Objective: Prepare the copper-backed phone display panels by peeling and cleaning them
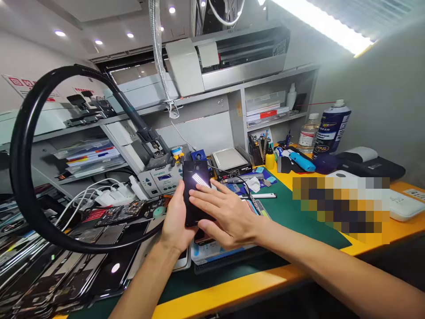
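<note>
A black phone-like slab (195,177) is held upright over the bench, and its glossy face reflects a patch of small lights. My left hand (175,221) grips it from the left and below, thumb along the left edge. Across the lower right of the face lies my right hand (229,212), its fingers stretched out and apart, touching the surface. Below the hands are a clear blue-tinted box (219,252) and part of a white phone (183,261).
Rows of phone parts (76,270) cover the left. A black hose (26,177) loops there from a soldering station (159,179). Behind sit a grey-topped device (232,159) and a yellow bottle (270,159). A spray can (332,128) stands at right on the yellow table (232,290).
</note>
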A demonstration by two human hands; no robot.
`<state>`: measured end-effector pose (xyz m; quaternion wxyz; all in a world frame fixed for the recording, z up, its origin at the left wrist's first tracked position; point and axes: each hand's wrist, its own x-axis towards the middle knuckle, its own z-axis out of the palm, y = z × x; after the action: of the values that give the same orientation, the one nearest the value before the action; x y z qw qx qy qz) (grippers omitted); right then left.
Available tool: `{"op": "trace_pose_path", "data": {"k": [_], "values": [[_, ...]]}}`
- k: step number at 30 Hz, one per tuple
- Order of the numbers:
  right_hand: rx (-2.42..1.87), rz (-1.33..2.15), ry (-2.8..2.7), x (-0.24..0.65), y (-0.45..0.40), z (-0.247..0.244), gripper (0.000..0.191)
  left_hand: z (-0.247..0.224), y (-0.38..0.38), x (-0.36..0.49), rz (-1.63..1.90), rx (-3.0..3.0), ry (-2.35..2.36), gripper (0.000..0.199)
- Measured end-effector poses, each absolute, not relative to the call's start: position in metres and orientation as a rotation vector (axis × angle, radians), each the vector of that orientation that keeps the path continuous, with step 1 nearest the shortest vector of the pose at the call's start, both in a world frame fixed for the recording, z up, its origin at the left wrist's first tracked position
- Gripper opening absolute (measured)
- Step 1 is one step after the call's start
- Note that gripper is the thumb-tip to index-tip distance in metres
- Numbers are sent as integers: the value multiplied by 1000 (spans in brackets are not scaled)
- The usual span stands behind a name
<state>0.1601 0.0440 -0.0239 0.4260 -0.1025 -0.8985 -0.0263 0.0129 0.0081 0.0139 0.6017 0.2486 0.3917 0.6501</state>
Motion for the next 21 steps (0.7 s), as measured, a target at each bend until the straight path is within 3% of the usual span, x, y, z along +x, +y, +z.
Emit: {"op": "trace_pose_path", "data": {"k": [5, 10, 15, 18, 21], "values": [[-576, -133, -2214, 164, 49, -17, 50, 15, 2, 13, 1436, 617, 897, 44], [-452, -186, -2219, 164, 46, -19, 43, 15, 0, 7, 1456, 676, 837, 50], [-642, -124, -1994, 167, 59, -19, 42, 13, -3, 3, 1365, 751, 761, 52], [-665, 222, -1887, 167, 62, -15, 54, 14, -3, 4, 1381, 759, 782, 53], [-628, 913, -1731, 166, 59, -9, 64, 13, 1, 6, 1382, 787, 807, 60]]}}
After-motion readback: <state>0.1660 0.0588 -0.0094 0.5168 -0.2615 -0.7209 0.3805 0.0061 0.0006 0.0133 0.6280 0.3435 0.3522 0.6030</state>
